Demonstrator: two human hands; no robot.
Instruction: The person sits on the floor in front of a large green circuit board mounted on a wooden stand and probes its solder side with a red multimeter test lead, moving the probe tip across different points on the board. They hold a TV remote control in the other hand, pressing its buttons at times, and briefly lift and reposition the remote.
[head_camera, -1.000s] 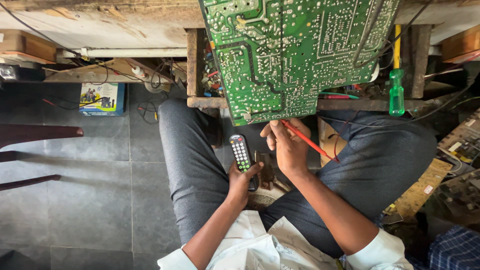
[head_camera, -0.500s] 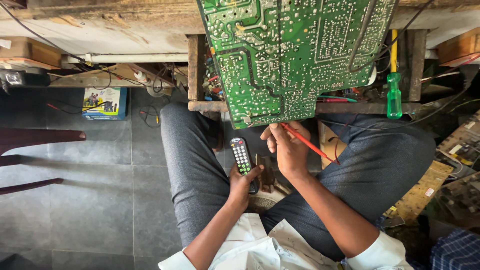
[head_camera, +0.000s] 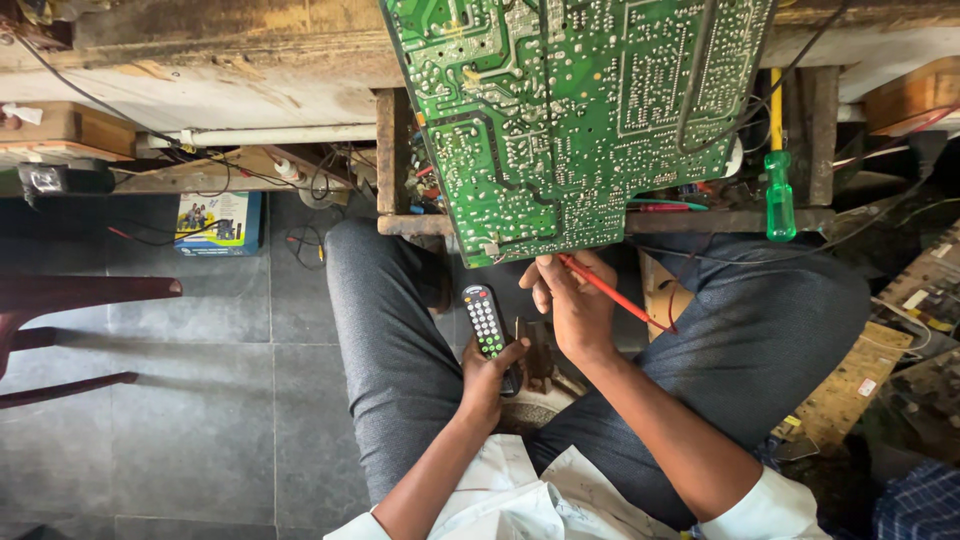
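A seated person's left hand (head_camera: 490, 375) grips a remote (head_camera: 488, 322) in the lap; just beside it, the right hand (head_camera: 572, 300) pinches a red probe (head_camera: 612, 293), tip at the green board's (head_camera: 570, 110) lower edge above. Testing looks mid-course. A green screwdriver (head_camera: 779, 190) hangs right.

A green circuit board (head_camera: 580, 120) is propped against the wooden counter (head_camera: 240, 60); a small box (head_camera: 218, 220) lies on the tiled floor (head_camera: 200, 400).

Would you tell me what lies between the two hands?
In the head view, nothing but a dark gap between the left hand, holding the remote control, and the right hand, holding the red probe.
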